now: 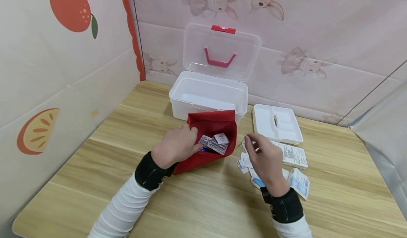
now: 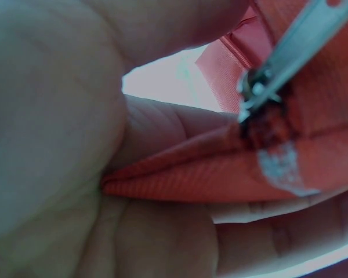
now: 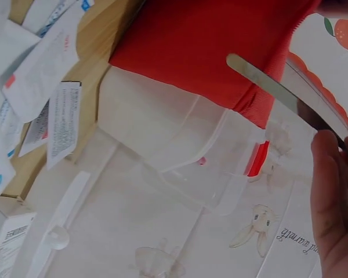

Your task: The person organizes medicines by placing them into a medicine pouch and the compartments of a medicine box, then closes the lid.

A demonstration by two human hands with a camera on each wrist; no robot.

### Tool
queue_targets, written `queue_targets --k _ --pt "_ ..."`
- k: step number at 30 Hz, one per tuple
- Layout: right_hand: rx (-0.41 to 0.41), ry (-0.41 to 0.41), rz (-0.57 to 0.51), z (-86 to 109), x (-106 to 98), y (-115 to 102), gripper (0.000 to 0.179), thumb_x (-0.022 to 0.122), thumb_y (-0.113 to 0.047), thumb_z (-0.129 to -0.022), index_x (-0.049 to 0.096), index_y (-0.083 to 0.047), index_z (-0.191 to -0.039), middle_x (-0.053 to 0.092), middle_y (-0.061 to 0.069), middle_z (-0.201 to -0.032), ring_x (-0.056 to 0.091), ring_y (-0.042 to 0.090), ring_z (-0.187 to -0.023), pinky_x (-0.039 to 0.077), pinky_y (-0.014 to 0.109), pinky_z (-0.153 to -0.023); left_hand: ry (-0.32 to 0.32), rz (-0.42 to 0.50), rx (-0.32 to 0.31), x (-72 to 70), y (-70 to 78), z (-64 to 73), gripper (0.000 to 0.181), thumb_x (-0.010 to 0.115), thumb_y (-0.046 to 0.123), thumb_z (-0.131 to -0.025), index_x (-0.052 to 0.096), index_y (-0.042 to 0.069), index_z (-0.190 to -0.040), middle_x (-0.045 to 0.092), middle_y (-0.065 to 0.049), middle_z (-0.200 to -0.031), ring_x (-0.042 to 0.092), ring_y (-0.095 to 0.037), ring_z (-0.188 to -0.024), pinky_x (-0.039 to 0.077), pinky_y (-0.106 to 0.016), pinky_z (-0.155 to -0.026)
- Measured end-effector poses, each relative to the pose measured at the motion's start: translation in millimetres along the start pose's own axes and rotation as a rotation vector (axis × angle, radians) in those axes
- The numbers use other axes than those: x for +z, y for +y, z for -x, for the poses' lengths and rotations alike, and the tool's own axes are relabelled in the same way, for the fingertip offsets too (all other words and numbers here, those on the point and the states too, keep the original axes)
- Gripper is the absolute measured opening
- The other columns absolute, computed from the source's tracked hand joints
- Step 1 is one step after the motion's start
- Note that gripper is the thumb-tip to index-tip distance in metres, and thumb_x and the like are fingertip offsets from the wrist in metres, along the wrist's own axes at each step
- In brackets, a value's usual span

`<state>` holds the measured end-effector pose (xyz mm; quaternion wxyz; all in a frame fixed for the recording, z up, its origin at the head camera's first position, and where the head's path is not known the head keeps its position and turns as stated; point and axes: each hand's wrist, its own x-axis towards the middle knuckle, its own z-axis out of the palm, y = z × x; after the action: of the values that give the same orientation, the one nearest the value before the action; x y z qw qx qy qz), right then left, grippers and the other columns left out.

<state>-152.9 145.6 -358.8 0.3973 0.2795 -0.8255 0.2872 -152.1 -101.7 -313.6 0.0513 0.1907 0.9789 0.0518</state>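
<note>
My left hand (image 1: 176,144) grips the edge of a red zippered pouch (image 1: 192,162), thumb on the inner side. The pouch gapes; in it lie silver blister packs (image 1: 217,146) and a small white packet (image 1: 221,138). Up close in the left wrist view, a metal zipper pull (image 2: 301,52) hangs by the folded fabric. To the right of the pouch, above the table, my right hand (image 1: 266,158) pinches slim metal tweezers (image 3: 272,88) by one end; their rounded tip points toward the pouch. The fingers hide the rest of them.
A clear plastic box (image 1: 208,89) with its lid (image 1: 222,40) raised stands behind the pouch. A white compartment tray (image 1: 264,125) lies to its right. White sachets (image 3: 64,121), a printed carton (image 1: 294,155) and a blue-white packet (image 1: 299,182) lie around my right hand.
</note>
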Motion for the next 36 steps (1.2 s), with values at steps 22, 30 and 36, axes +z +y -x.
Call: queue_targets --k 22,30,36 --pt "-0.017 0.177 -0.052 -6.2 -6.3 -16.0 0.025 0.062 -0.019 -0.088 0.065 0.006 -0.091 0.07 0.017 -0.075 0.059 0.017 -0.054 0.051 0.036 -0.041 0.003 0.012 0.004 -0.4 1.0 1.1 0.045 0.062 0.037 -0.085 0.054 -0.001 -0.106 0.052 -0.016 -0.09 0.052 -0.022 -0.066 0.049 -0.032 -0.052" --pt "-0.061 0.195 -0.083 -4.3 2.4 -21.7 0.029 0.059 -0.024 -0.09 0.065 0.004 -0.088 0.07 0.016 -0.074 0.062 0.017 -0.058 0.054 0.036 -0.046 -0.022 0.018 -0.006 -1.3 0.9 -0.4 0.047 0.062 0.037 -0.085 0.053 -0.001 -0.11 0.052 -0.018 -0.093 0.052 -0.023 -0.069 0.051 -0.034 -0.055" --pt "-0.033 0.169 -0.169 -2.0 7.5 -24.8 0.017 0.068 -0.01 -0.082 0.065 0.004 -0.091 0.07 0.015 -0.076 0.063 0.016 -0.061 0.054 0.033 -0.048 -0.016 0.018 -0.001 -1.0 1.1 -0.5 0.045 0.062 0.037 -0.085 0.053 -0.001 -0.108 0.052 -0.017 -0.092 0.052 -0.022 -0.068 0.051 -0.035 -0.055"
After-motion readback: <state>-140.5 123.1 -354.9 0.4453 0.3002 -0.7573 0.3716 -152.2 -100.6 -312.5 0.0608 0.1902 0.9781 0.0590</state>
